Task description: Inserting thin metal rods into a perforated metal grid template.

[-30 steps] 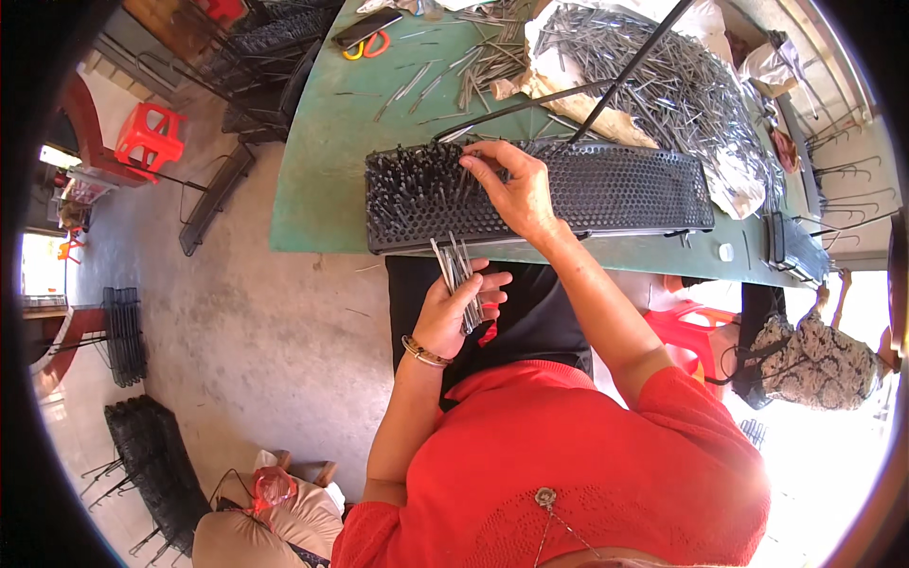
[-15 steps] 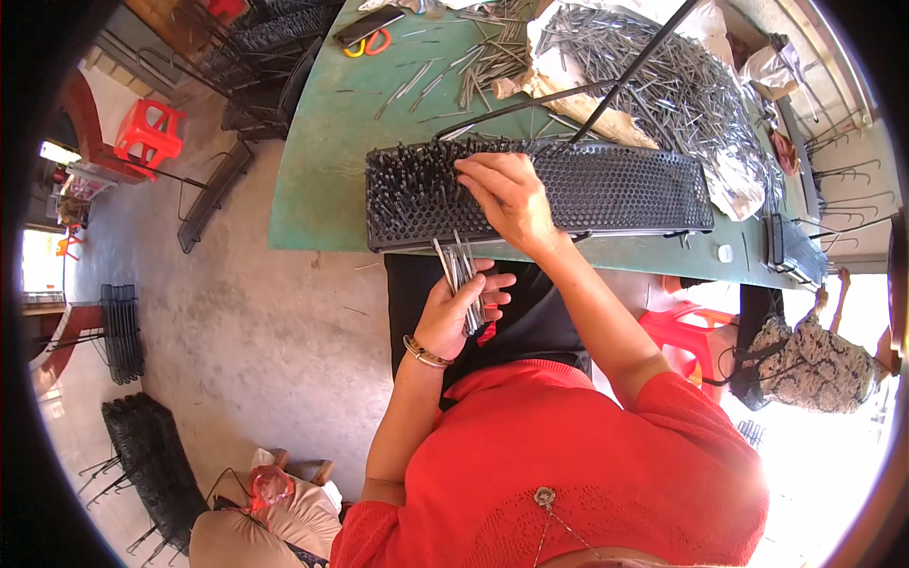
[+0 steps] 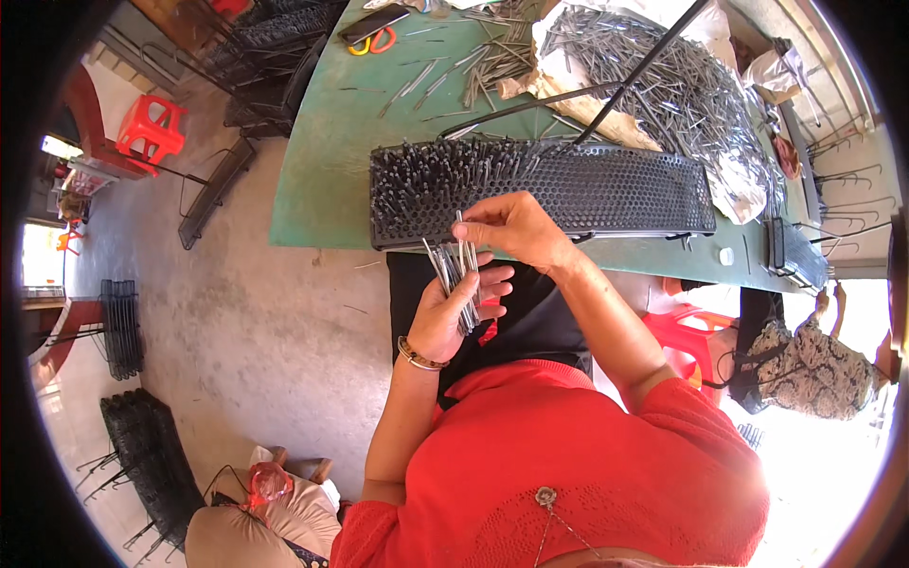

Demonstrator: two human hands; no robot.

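My left hand [image 3: 443, 317] is closed round a bundle of thin grey metal rods [image 3: 449, 270], their tips standing up past the thumb. Just above it, my right hand [image 3: 523, 232] pinches one rod between thumb and fingertips, at the top of the bundle. Both hands are by the front edge of a long black perforated metal rack [image 3: 625, 189] lying on the green table [image 3: 322, 194]. Many dark rods [image 3: 445, 175] stand upright in the holes of the rack's left part. The holes to the right hold none that I can make out.
Behind the rack lies a large heap of loose rods [image 3: 653, 85] on wrapping paper, with black bars [image 3: 644, 66] slanting up in front. Scissors [image 3: 381, 41] and a dark phone [image 3: 377, 23] lie at the far left. A person in patterned clothes [image 3: 805, 369] is on the right; black racks [image 3: 147, 469] stand left.
My right hand has come back from among the upright rods, toward me, to the bundle in my left hand, and now pinches a rod there. The left hand has hardly moved.
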